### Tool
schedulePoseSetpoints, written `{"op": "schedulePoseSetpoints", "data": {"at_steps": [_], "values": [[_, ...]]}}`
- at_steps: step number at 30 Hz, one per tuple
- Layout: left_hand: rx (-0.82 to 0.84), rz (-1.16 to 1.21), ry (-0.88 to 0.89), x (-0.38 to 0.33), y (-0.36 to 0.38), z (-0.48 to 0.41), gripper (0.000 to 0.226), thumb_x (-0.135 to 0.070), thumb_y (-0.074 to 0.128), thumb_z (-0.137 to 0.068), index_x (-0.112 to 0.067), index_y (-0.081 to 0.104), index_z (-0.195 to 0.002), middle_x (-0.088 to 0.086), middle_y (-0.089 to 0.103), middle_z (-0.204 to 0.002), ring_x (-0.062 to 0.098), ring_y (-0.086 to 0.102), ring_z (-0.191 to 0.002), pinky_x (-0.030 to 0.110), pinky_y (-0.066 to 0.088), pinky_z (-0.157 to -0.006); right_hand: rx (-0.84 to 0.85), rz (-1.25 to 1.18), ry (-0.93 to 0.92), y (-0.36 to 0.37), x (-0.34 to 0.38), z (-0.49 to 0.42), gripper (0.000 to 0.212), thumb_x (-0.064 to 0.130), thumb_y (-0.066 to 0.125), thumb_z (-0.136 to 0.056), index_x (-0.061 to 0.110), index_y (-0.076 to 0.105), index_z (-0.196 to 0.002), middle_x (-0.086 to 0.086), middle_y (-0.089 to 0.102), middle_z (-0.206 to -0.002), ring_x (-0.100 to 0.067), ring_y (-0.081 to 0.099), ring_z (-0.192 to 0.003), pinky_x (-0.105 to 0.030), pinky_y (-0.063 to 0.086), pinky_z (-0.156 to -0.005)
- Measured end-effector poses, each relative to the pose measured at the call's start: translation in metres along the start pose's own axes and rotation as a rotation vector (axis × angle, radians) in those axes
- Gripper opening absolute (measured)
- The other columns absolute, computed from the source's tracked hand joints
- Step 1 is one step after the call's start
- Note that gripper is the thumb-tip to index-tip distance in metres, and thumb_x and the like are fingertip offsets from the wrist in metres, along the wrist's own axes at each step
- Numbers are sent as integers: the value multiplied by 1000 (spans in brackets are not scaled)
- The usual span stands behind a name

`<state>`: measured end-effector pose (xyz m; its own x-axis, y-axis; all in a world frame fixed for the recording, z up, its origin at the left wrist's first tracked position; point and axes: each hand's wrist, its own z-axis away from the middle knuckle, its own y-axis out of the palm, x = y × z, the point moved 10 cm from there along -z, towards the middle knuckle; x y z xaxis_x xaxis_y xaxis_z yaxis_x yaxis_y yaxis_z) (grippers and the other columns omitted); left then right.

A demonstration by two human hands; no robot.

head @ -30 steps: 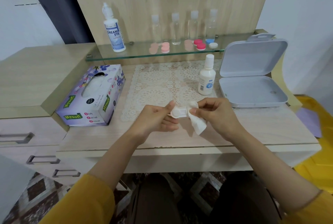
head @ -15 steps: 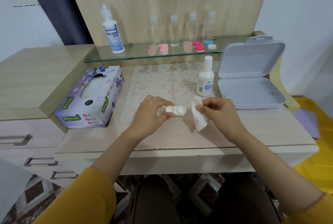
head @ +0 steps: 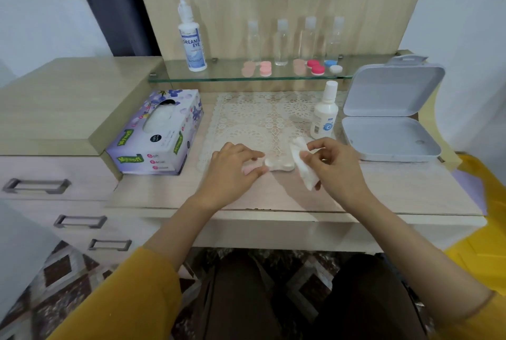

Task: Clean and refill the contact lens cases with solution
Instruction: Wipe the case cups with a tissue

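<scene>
A second ago you held the lens case up off the surface while the tissue wiped it; now it is down. Your left grip [head: 235,168] has lowered with it. Its fingers reach out nearly flat, with the tips at the left end of the lens case [head: 280,165]. Blur hides whether they still pinch that end or only touch it, so I cannot tell if you have let go. The case lies on the surface [head: 397,189] at the near edge of the lace mat [head: 246,120], between your two hands. The tissue [head: 305,172] has come off the case and now hangs just beside its right end. Your right grip [head: 334,167] is clenched on the folded tissue, pinching it between thumb and forefinger. I judge the wiping of this case finished and the refill next. The small solution bottle [head: 324,117] stands upright just behind your right grip.
</scene>
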<state>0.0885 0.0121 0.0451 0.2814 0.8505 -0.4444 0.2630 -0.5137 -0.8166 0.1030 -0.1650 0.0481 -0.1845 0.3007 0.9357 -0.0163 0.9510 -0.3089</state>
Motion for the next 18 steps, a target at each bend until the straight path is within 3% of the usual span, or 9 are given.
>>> {"op": "schedulePoseSetpoints", "data": {"at_steps": [2,5,9,13,15,18], "values": [[-74,87,11,5,-23,22,37,-47,55,-84,-25,65,-111,-11,62,-98,11,49,-99,26,34,-90,26,24,-62,20,13,5,18,14,63,-86,24,57,-72,1,52,-53,-10,48,-44,-18,39,-39],[-152,131,-11,24,-54,66,39,-47,50,-81,-21,68,-104,-10,65,-87,6,52,-85,11,34,-81,119,66,-163,67,36,19,13,15,64,-84,23,61,-74,5,54,-53,-5,47,-45,-13,38,-44],[-248,121,-207,73,-88,137,33,-40,54,-81,-16,71,-96,-5,67,-84,4,53,-76,10,38,-74,285,126,-268,143,54,47,11,13,64,-83,21,62,-75,5,55,-53,-3,49,-48,-11,36,-49],[-212,87,-517,140,-97,217,20,-25,60,-88,-13,69,-100,-2,67,-90,6,55,-76,7,38,-67,468,194,-321,226,52,86,6,12,64,-82,12,69,-79,-1,59,-58,-7,49,-52,-16,37,-55],[-160,66,-659,173,-91,256,23,-27,57,-90,-13,68,-104,0,68,-95,8,56,-80,13,39,-68,583,225,-334,267,43,107,8,11,62,-83,8,70,-81,-6,62,-63,-15,52,-58,-24,38,-59],[-78,34,-814,212,-81,308,23,-28,54,-91,-14,67,-105,-1,68,-99,5,54,-79,13,36,-68,735,273,-317,328,22,132,11,12,60,-85,5,69,-85,-12,65,-69,-21,57,-65,-21,34,-60]]}}
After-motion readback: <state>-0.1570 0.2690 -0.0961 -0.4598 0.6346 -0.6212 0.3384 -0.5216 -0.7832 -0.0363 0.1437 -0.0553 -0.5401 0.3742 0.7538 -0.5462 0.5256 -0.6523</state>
